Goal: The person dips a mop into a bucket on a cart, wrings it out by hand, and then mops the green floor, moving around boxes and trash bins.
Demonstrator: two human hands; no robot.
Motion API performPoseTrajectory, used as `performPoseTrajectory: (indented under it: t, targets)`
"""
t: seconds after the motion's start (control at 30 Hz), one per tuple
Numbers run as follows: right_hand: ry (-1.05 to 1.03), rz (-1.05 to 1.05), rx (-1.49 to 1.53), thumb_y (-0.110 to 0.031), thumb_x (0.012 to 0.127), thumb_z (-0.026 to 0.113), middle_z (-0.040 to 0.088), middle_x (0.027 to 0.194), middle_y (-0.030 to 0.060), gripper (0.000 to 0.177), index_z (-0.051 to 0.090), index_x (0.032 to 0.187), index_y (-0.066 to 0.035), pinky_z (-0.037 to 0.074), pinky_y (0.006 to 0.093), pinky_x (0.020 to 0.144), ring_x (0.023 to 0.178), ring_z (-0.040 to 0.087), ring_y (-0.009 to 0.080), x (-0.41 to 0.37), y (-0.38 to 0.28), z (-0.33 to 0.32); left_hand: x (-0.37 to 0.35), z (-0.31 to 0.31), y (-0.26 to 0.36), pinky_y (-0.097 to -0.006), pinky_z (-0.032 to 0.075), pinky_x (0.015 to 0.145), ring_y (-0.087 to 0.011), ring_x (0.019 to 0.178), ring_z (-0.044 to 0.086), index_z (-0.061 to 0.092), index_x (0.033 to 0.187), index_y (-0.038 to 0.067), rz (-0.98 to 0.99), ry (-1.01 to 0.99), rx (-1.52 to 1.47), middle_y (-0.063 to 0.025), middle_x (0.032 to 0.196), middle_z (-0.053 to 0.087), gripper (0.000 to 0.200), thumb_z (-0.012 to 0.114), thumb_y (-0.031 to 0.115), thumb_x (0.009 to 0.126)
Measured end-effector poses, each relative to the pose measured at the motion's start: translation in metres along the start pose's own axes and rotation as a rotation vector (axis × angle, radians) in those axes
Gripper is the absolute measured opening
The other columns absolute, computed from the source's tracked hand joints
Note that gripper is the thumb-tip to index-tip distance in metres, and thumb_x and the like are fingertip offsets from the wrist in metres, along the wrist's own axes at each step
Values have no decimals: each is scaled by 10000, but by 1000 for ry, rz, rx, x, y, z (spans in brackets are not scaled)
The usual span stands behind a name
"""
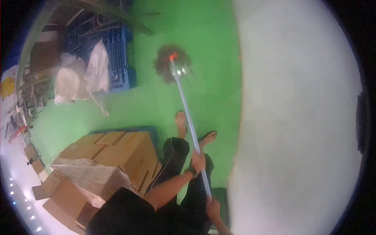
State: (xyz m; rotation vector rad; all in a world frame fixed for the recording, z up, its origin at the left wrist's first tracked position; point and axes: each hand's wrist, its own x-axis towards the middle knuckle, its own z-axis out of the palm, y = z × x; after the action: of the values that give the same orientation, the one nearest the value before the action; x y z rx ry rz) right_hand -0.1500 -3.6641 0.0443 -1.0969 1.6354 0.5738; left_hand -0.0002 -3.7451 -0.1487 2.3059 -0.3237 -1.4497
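Observation:
A long-handled mop [187, 113] runs from my body out over the green floor [211, 78]. Its dark, stringy head [166, 64] lies on the floor, blurred, with an orange joint at the base of the pole. My left hand [198, 161], with a dark band on the wrist, is wrapped round the middle of the pale pole. Closer to my body, my right hand [213, 210] grips the pole near its top end. Both feet, in sandals, stand beside the pole, below the mop head.
To the left, cardboard boxes [127, 152], partly wrapped in plastic film, are stacked on a pallet. Farther off, a blue plastic pallet [122, 70] has white sacks [98, 66] against it. A white wall [293, 117] borders the floor on the right.

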Motion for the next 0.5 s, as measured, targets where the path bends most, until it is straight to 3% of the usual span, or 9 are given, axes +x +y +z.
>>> performPoseTrajectory:
  t: [0.1,0.13,0.17,0.2,0.27,0.37,0.4,0.43,0.5]
  targets:
    - [147,-276,30,-374,942,389,570,733,284,446,571,881,28,434,505,612,725,560,469,119,-49,30,142,-6,2,-481,413,759,-391,837,554,490,1010,-68,341,333,368,-270,925,562,348,502,253,875]
    - [14,-80,100,-368,949,373,564,729,289,465,560,850,46,434,497,590,710,557,472,140,-102,6,174,-15,16,-482,401,770,-383,861,540,501,991,-64,396,372,438,-267,953,556,348,508,260,865]
    - [60,-166,120,-378,950,366,560,729,293,488,554,841,59,432,497,589,705,556,474,162,-96,16,185,-20,23,-483,388,780,-375,885,526,511,972,-60,437,424,522,-264,980,550,348,514,267,855]
    - [69,-184,117,-383,950,365,561,731,291,492,554,843,58,432,498,594,704,556,474,160,-85,22,154,-38,75,-481,346,874,-373,989,487,483,1028,-65,293,270,432,-253,1038,531,360,539,227,826]
    - [95,-211,100,-392,949,362,564,735,289,499,554,847,58,431,502,604,702,557,473,123,-46,27,145,13,-8,-455,422,723,-387,805,553,525,901,-42,222,144,36,-277,898,560,318,455,269,902]
    - [-58,48,-20,-339,949,373,574,773,291,415,559,880,25,426,509,625,774,554,467,1,46,7,-19,35,-49,-402,424,876,-388,1012,551,454,1109,-72,-114,-95,-128,-279,1009,577,361,463,222,900]
    - [-75,4,-214,-418,922,398,588,804,291,477,558,1017,22,433,528,683,780,556,484,-40,135,16,-69,61,-90,-412,428,890,-371,1018,556,415,1158,-70,-105,-149,-216,-292,1005,573,380,458,207,903]
    - [-43,64,-109,-416,920,401,584,770,290,464,560,993,14,438,534,664,742,563,475,-80,128,-16,-112,72,-90,-428,462,810,-368,944,582,404,1160,-61,-187,-148,-150,-275,951,590,383,477,207,896]
    - [-202,228,-266,-311,958,362,640,868,167,441,515,1179,38,466,352,637,688,557,261,-133,143,-66,-184,55,-30,-457,506,671,-366,805,624,391,1150,-51,-615,-348,-370,-241,848,622,399,510,225,887]
